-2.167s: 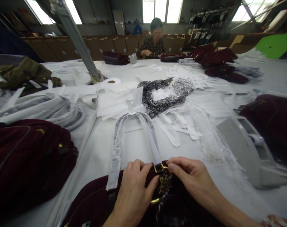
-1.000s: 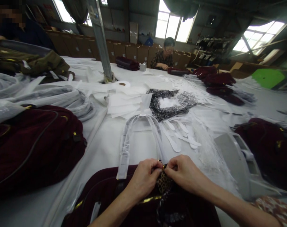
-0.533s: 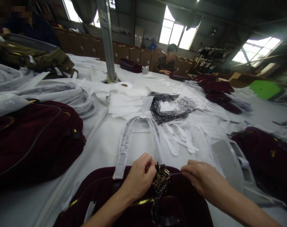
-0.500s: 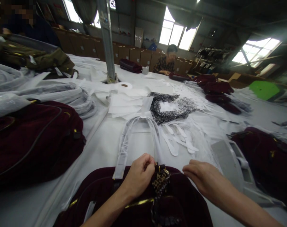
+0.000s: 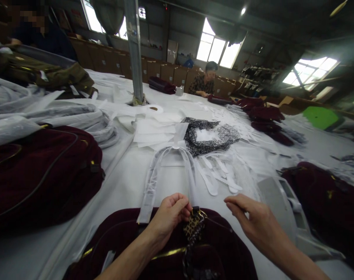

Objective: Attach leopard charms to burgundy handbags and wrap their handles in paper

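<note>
A dark maroon bag (image 5: pixel 127 233) with gold zips lies in front of me. Its handle (image 5: pixel 150 182), wrapped in white film, arches up from the bag's top edge. My left hand (image 5: pixel 174 210) is pinched closed at the right foot of the handle, touching gold metal hardware; its fingers hide what lies between them. Just right of those fingertips hangs a leopard-print charm (image 5: pixel 193 227) with a dark braided strap. My right hand (image 5: pixel 249 216) is held above the bag's right side, apart from it. Thumb and fingers are pressed together there, and anything between them is too small to make out.
Maroon bags (image 5: pixel 45 167) lie at left and right. A grey plastic holder (image 5: pixel 282 202) stands beside my right arm. White paper sheets (image 5: pixel 156 132), black-and-white patterned cloth (image 5: pixel 212 144) and white strips (image 5: pixel 209 179) lie ahead. A metal post (image 5: pixel 134 58) rises through the table; co-workers sit beyond.
The view has shifted slightly. My right hand has turned a little, its fingertips still together. My left hand stays pinched at the handle's foot, and the leopard-print charm beside it has tilted.
</note>
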Demonstrator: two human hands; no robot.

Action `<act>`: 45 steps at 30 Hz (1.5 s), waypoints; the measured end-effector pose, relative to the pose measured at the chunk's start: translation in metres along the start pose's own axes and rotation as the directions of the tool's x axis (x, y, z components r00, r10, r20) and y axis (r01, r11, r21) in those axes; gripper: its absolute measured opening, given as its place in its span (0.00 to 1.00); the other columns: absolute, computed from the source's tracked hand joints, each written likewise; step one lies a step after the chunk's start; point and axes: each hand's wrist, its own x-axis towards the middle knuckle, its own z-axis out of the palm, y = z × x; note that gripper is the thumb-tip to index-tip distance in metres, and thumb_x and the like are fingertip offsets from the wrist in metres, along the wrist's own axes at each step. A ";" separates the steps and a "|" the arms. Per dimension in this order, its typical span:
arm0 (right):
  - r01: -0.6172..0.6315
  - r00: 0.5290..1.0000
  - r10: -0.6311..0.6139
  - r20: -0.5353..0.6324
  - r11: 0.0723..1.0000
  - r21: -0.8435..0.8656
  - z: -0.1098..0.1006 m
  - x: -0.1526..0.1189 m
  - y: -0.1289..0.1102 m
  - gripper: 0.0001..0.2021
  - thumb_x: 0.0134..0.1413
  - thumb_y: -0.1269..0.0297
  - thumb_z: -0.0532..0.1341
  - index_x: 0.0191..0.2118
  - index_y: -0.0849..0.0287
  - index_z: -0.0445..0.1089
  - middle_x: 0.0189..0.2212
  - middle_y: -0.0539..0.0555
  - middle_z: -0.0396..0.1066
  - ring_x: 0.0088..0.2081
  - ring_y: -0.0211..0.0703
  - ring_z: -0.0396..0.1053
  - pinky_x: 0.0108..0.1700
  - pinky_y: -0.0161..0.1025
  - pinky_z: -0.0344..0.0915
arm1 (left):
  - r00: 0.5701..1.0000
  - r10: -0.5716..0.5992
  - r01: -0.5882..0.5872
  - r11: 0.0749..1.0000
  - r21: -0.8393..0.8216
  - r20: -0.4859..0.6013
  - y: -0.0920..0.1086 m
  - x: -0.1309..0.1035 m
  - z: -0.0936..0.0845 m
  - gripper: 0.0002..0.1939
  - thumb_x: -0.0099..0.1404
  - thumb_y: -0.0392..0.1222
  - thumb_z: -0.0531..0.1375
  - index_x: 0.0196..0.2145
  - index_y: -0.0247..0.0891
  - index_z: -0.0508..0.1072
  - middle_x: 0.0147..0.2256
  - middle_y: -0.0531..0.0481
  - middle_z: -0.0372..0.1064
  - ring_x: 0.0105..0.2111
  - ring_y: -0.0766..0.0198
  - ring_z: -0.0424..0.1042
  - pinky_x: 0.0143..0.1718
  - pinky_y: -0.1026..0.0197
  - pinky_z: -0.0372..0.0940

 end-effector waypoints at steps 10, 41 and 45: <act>-0.116 0.983 0.113 0.146 0.993 0.015 0.019 -0.038 0.014 0.07 0.55 0.63 0.56 0.33 0.55 0.71 0.28 0.52 0.70 0.29 0.41 0.69 0.33 0.36 0.64 | 1.000 -0.014 0.014 1.000 0.001 -0.007 -0.003 0.002 -0.002 0.10 0.59 0.42 0.57 0.25 0.33 0.68 0.25 0.52 0.65 0.24 0.72 0.61 0.28 0.68 0.58; -0.346 0.926 0.342 0.157 0.607 0.716 0.061 0.000 -0.025 0.11 0.51 0.57 0.61 0.30 0.60 0.70 0.21 0.48 0.66 0.26 0.36 0.63 0.28 0.30 0.59 | 0.993 0.064 -0.092 0.945 0.313 0.099 0.001 -0.009 0.006 0.13 0.58 0.48 0.58 0.29 0.34 0.66 0.20 0.58 0.57 0.20 0.73 0.54 0.22 0.69 0.51; -0.294 0.946 0.308 0.105 0.671 0.681 0.070 0.001 -0.028 0.11 0.52 0.57 0.59 0.30 0.60 0.71 0.22 0.48 0.66 0.26 0.36 0.62 0.29 0.30 0.60 | 0.995 0.046 -0.070 0.946 0.317 0.083 0.000 -0.010 0.007 0.13 0.58 0.48 0.58 0.29 0.33 0.67 0.21 0.57 0.58 0.21 0.72 0.55 0.23 0.69 0.51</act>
